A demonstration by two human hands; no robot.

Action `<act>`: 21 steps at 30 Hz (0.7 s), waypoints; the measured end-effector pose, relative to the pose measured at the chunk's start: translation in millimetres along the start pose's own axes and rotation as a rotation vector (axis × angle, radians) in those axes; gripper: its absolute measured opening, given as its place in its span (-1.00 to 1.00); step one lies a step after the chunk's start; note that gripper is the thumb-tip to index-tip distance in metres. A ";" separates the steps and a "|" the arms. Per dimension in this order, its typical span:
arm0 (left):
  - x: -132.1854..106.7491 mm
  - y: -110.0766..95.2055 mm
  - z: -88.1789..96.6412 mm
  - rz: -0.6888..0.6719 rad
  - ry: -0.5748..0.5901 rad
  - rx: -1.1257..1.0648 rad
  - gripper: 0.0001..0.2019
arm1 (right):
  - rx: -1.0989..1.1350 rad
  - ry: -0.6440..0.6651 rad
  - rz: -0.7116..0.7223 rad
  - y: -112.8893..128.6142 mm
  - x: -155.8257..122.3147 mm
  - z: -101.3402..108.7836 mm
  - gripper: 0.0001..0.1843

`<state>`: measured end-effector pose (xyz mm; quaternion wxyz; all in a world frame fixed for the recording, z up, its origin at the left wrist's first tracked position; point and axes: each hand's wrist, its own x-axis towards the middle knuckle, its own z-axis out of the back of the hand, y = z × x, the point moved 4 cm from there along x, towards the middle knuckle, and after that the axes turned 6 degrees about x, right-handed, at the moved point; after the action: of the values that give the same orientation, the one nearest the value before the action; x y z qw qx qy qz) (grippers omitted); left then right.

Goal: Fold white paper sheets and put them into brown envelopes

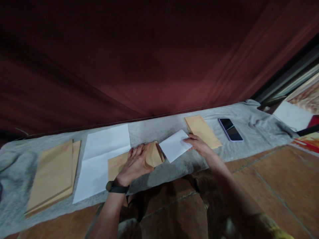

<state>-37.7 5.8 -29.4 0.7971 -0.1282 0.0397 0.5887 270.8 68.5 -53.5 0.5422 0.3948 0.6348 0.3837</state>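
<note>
My left hand [136, 162], with a dark watch on its wrist, lies with fingers spread over a brown paper envelope [116, 164]. The envelope's mouth [156, 154] gapes toward the right. In my right hand [196, 144] is a folded white sheet of paper [175, 145], pinched at its right edge. The sheet's left end is right at the envelope's mouth; I cannot tell whether it is inside. A larger white sheet [99, 152] with a crosswise crease lies partly under the envelope.
Brown envelopes [53, 172] lie stacked at the left, and more envelopes [203, 131] lie right of centre. A phone [230, 129] rests farther right on the grey cloth [147, 127]. Behind hangs a dark red curtain [159, 66]. Brown floor tiles [279, 179] show in front.
</note>
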 end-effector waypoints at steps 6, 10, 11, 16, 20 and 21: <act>0.1 0.1 -0.6 -0.018 -0.027 -0.010 0.04 | -0.016 -0.018 0.023 -1.4 -0.6 -8.8 -0.73; -0.8 -1.5 2.0 -0.002 0.004 -0.018 0.03 | -0.020 -0.066 0.046 3.7 -5.5 -15.4 -0.81; -0.9 -1.6 2.3 -0.001 0.003 -0.020 0.03 | -0.022 -0.073 0.049 4.8 -6.2 -16.9 -0.82; -1.0 0.1 0.0 -0.030 -0.038 -0.018 0.05 | 0.006 -0.113 0.054 6.0 -4.1 -19.4 -0.83; -0.6 3.3 -4.7 -0.036 -0.054 -0.017 0.07 | 0.065 -0.112 0.036 0.8 0.2 -19.7 -0.80; -0.3 4.1 -5.8 -0.033 -0.053 -0.018 0.07 | 0.071 -0.099 0.039 -0.8 1.1 -20.5 -0.80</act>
<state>-41.2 5.2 -35.6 0.8064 -0.1205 0.0109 0.5789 250.4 67.9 -52.2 0.5509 0.4444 0.6129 0.3513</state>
